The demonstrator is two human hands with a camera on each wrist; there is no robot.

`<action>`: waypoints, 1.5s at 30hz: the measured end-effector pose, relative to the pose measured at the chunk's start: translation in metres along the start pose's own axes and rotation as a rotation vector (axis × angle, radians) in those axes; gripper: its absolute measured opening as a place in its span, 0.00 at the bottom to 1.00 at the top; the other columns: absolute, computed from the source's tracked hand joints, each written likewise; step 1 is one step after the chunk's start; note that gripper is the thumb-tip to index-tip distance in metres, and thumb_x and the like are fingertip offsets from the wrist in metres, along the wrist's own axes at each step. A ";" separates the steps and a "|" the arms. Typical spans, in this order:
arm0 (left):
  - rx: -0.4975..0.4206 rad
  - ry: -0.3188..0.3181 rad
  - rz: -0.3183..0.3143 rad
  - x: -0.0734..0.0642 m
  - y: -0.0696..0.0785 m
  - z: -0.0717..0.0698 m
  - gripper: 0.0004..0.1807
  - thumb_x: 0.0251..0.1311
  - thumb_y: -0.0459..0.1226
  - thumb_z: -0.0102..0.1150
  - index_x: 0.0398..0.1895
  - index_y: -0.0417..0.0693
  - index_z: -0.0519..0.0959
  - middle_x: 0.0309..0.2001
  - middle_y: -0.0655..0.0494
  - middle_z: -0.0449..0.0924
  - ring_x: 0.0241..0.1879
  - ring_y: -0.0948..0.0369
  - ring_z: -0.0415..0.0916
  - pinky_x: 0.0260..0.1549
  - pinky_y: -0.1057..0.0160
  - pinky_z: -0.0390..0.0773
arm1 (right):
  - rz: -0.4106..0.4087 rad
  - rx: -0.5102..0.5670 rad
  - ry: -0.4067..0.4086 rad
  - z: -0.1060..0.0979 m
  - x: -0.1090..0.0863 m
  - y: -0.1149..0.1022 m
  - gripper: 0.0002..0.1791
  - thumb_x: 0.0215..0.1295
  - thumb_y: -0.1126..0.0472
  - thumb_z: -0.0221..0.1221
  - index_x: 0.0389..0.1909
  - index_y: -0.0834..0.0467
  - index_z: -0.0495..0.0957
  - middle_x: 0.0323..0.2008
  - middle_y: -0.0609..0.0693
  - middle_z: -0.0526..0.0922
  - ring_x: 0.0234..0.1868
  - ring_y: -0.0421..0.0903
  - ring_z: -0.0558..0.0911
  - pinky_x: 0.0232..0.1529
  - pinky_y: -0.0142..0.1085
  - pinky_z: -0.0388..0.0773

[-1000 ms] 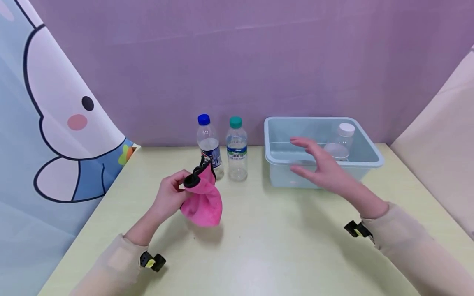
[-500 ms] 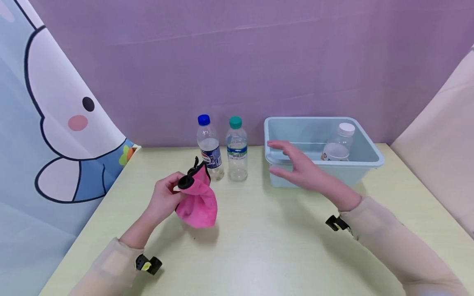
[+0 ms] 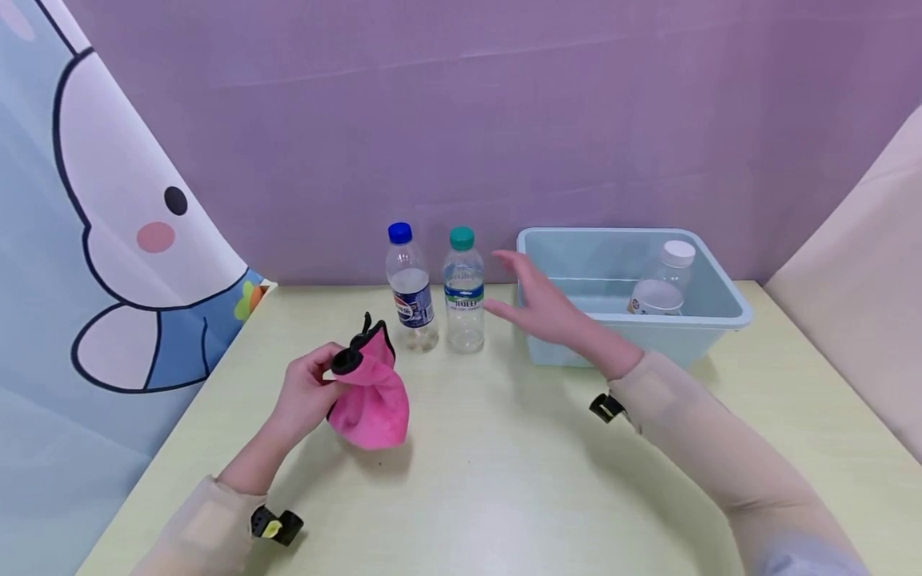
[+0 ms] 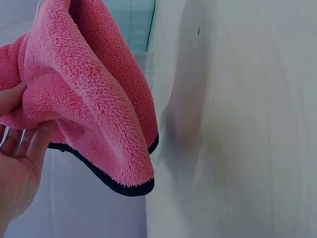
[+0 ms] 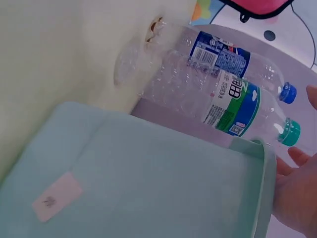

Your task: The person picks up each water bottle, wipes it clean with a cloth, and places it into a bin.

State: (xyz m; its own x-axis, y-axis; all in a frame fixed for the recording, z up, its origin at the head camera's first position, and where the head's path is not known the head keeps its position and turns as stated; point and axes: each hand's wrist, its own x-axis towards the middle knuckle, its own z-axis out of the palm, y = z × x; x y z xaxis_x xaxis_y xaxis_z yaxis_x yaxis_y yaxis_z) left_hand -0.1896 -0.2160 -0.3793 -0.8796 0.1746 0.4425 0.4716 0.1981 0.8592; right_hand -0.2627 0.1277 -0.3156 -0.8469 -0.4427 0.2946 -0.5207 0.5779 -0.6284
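My left hand (image 3: 306,392) pinches a pink fleecy cloth (image 3: 374,404) with black edging, held up over the table at left of centre. In the left wrist view the cloth (image 4: 89,94) hangs in folds between thumb and fingers. My right hand (image 3: 540,304), thumb and fingers spread apart, is just right of a clear bottle with a green cap (image 3: 464,300). Beside that bottle, on its left, stands another clear bottle with a blue cap (image 3: 412,296) and a blue label. Both bottles are upright; the right wrist view shows the green-capped bottle's label (image 5: 233,103).
A light blue plastic bin (image 3: 720,320) stands at the back right, under my right forearm's far side. Inside it a clear jar with a white cap (image 3: 663,280) leans at the right end. A purple curtain (image 3: 461,120) closes off the table's back.
My right hand has moved left from over the bin to the green-capped bottle. My left hand has drifted a little left and down with the pink cloth.
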 end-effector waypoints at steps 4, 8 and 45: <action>0.009 0.001 -0.002 -0.002 0.000 -0.002 0.14 0.50 0.14 0.58 0.32 0.39 0.79 0.33 0.63 0.79 0.38 0.67 0.77 0.29 0.68 0.82 | 0.042 0.026 0.000 0.001 0.019 -0.003 0.44 0.66 0.48 0.61 0.74 0.59 0.49 0.71 0.57 0.57 0.71 0.53 0.58 0.67 0.48 0.59; 0.003 0.001 0.001 -0.003 0.000 -0.005 0.16 0.50 0.14 0.57 0.32 0.41 0.79 0.33 0.64 0.79 0.37 0.67 0.76 0.29 0.69 0.82 | 0.090 0.025 -0.023 0.004 0.032 -0.005 0.45 0.67 0.46 0.59 0.75 0.58 0.46 0.72 0.55 0.56 0.70 0.54 0.60 0.65 0.49 0.63; -0.042 0.020 0.032 0.008 0.004 0.012 0.18 0.50 0.12 0.56 0.31 0.43 0.79 0.31 0.59 0.78 0.30 0.65 0.73 0.28 0.72 0.79 | 0.069 0.098 -0.030 -0.004 0.007 -0.025 0.43 0.65 0.50 0.62 0.73 0.56 0.49 0.65 0.56 0.65 0.60 0.56 0.72 0.57 0.49 0.72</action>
State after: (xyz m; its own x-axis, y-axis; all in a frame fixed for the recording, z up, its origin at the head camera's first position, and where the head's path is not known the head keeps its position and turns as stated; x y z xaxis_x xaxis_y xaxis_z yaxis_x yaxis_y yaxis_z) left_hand -0.1943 -0.2024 -0.3754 -0.8654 0.1603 0.4747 0.4968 0.1518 0.8545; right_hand -0.2563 0.1129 -0.2953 -0.8758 -0.4257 0.2273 -0.4471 0.5385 -0.7142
